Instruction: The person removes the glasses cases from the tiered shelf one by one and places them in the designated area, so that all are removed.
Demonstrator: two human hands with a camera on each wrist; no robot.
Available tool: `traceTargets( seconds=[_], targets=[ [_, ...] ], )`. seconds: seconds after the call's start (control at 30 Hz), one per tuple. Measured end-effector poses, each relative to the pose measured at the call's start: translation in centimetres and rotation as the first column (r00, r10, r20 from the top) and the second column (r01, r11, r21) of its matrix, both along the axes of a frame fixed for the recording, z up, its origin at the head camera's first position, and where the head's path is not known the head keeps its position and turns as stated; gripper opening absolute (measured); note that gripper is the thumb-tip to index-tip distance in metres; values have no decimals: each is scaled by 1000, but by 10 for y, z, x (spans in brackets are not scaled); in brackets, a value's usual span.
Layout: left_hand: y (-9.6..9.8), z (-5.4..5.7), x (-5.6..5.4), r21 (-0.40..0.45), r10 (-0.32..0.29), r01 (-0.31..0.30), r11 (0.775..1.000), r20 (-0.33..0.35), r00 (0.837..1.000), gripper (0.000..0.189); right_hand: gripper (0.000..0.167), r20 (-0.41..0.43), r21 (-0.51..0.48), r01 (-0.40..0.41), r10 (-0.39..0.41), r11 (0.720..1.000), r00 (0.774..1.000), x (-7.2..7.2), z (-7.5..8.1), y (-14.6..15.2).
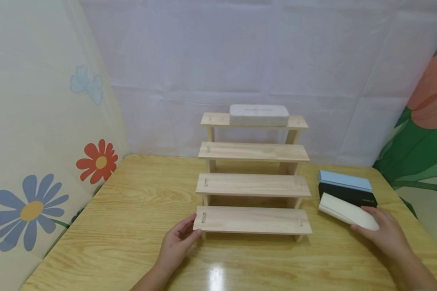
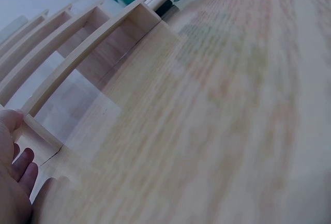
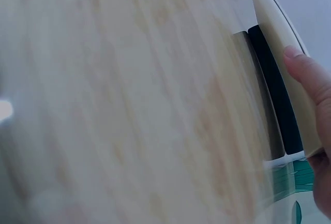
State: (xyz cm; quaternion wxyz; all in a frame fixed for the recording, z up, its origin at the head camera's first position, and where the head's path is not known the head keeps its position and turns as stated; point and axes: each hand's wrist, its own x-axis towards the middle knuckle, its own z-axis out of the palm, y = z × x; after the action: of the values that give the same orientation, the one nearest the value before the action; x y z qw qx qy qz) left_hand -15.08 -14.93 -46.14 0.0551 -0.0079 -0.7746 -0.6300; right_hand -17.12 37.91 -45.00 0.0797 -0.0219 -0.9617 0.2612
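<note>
A cream glasses case (image 1: 344,210) is gripped at its near right end by my right hand (image 1: 386,232), thumb on one side and fingers on the other. It is tilted just in front of a black case (image 1: 349,195) and a light blue case (image 1: 344,180). In the right wrist view, my thumb lies along the cream case (image 3: 284,38). My left hand (image 1: 176,244) holds the left front corner of the bottom step of a four-tier wooden display stand (image 1: 253,220). The left wrist view shows its thumb at the corner and other fingers partly curled below.
On the stand's top step lies a whitish, rounded case (image 1: 258,116) with small print too faint to read. The stand is on a wood-grain table (image 1: 149,194). A pale cloth (image 1: 160,48) hangs behind, with flower-patterned panels on both sides.
</note>
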Motion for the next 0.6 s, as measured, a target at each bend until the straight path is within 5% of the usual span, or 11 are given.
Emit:
traceTargets(
  seconds=[0.6],
  targets=[
    [0, -1, 0, 18, 2, -2, 1000, 9, 1000, 47, 80, 76, -34, -11, 13, 999, 997, 0, -6, 5]
  ],
)
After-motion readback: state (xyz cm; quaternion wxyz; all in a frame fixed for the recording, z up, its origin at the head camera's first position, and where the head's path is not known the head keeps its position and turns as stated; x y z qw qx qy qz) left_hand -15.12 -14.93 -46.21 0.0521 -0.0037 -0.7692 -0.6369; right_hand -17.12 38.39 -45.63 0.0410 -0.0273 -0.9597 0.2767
